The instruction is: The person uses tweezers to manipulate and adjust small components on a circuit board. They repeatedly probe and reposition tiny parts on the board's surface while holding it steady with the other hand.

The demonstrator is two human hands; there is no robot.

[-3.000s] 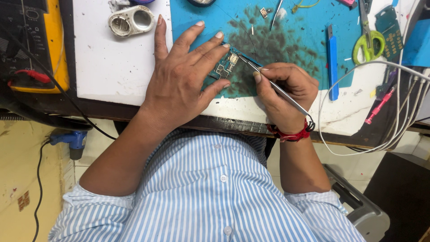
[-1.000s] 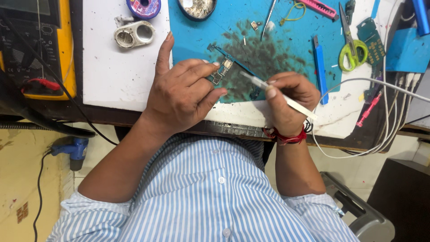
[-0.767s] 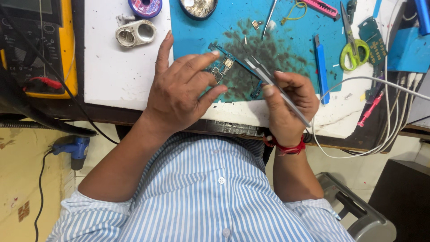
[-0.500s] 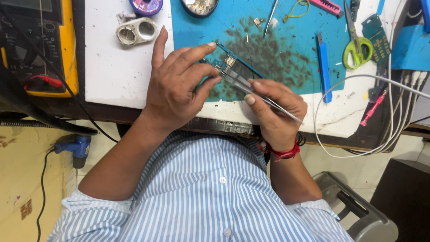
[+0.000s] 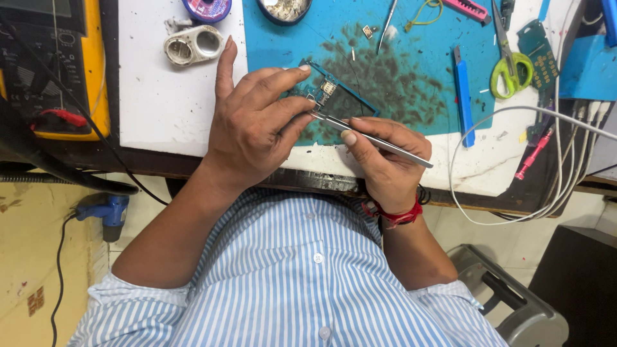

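My left hand (image 5: 257,125) holds a small blue-green circuit board (image 5: 334,96) against the stained blue work mat (image 5: 385,71), fingers curled over its near edge. My right hand (image 5: 379,157) grips metal tweezers (image 5: 373,138) like a pen. Their tips touch the board just under my left fingertips. A red thread band circles my right wrist.
A yellow multimeter (image 5: 51,71) sits at the far left. A metal holder (image 5: 193,45), a solder reel (image 5: 205,8), a blue knife (image 5: 464,96), green-handled scissors (image 5: 508,64) and white cables (image 5: 565,160) lie about the bench. A stool (image 5: 514,302) stands at lower right.
The board has been lifted and turned under my left hand. My right hand has drawn nearer to me, and the tweezers now lie flatter with their tips on the board's near edge.
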